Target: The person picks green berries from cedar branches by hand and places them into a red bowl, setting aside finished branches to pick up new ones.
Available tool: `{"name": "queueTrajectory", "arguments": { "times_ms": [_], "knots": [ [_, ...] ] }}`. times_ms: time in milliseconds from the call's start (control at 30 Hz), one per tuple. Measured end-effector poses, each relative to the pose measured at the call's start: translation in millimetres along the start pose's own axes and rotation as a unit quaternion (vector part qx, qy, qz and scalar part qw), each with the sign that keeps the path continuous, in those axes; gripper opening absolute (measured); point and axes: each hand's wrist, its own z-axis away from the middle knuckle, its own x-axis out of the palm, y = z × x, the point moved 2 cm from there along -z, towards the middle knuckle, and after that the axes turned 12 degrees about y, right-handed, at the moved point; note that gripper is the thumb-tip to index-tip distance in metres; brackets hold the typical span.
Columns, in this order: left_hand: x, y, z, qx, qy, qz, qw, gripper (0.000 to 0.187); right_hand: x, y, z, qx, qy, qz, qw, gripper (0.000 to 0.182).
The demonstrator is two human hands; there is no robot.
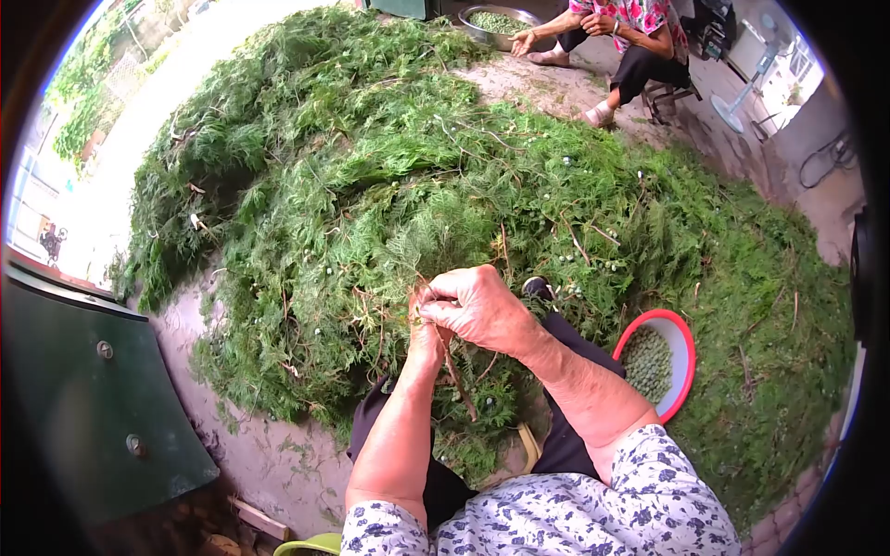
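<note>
a rural home yard is showing here: cut green branches (pixel 408 185) lying heaped on concrete ground (pixel 269 454), another person (pixel 630 37) sitting beside a metal basin (pixel 501 23).

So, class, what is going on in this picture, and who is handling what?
A seated person holds a leafy green sprig over the lap: the left hand grips its stem, and the right hand pinches at it from above. A large heap of green branches lies in front. A red-rimmed bowl of small green seeds sits at the right. Farther back, another person sits by a metal basin of similar seeds.
</note>
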Motion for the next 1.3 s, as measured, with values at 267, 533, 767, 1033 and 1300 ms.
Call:
{"name": "queueTrajectory", "arguments": {
  "times_ms": [267,533,767,1033,1300],
  "knots": [
    [17.8,19.3,1.6,-0.056,-0.029,-0.043,0.997,0.038,2.3,-5.6,5.1,-0.003,-0.040,0.010,0.999,0.019],
    [32.7,49.4,-18.2,0.219,-0.018,-0.580,0.784,0.028,-5.1,9.4,3.4,0.146,0.070,-0.158,0.974,0.008],
    [44.1,58.8,-21.0,0.191,0.093,-0.324,0.922,0.025,-16.0,21.9,-1.5,0.221,0.149,-0.204,0.942,0.010],
    [75.4,74.8,-0.2,0.131,0.017,-0.243,0.961,0.046,-9.9,12.4,-2.9,-0.001,0.165,0.080,0.983,0.012],
    [59.5,82.5,-14.2,0.059,0.136,-0.190,0.970,0.029,13.3,9.5,5.8,-0.064,0.064,0.195,0.977,0.015]
  ]
}}
